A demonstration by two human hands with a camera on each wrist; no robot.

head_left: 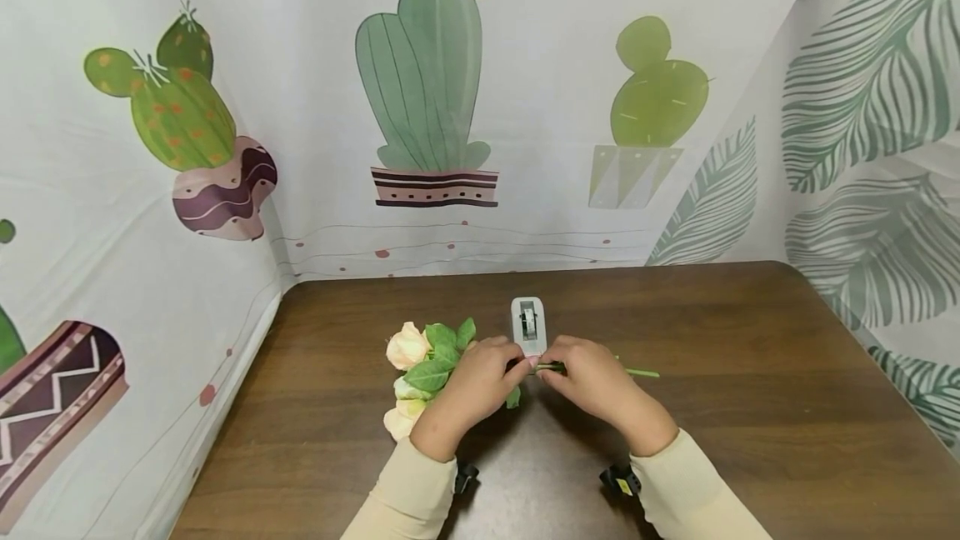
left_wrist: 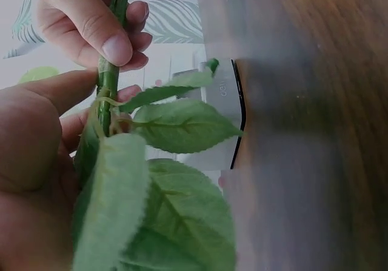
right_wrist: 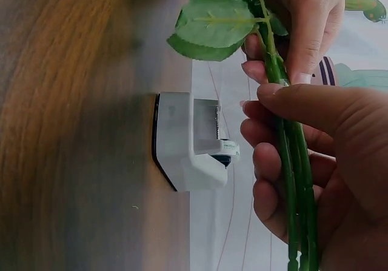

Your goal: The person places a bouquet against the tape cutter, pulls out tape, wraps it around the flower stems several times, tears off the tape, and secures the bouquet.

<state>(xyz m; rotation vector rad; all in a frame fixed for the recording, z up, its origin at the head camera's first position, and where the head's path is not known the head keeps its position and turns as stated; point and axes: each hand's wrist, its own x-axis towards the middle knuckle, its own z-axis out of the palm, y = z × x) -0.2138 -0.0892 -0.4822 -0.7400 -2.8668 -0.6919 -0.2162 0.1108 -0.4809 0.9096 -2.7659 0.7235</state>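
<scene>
Left hand [head_left: 480, 375] and right hand [head_left: 592, 375], close together, both pinched the green stems [head_left: 643, 373].
Pale blooms [head_left: 408, 347] and leaves [head_left: 429, 375] showed leftmost; a white tape dispenser [head_left: 517, 332] stood on the wooden table [head_left: 757, 373] just beyond the hands; the green stems poked out rightward.

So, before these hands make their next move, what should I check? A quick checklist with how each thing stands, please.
1. Left hand gripping the stems: ok, just below the leaves.
2. Right hand gripping them: ok, farther down.
3. Stems together in the right hand: ok, side by side.
4. Tape dispenser upright on the table: ok.
5. Flower heads clear of it: ok.
6. Tape around the stems: cannot tell.
</scene>
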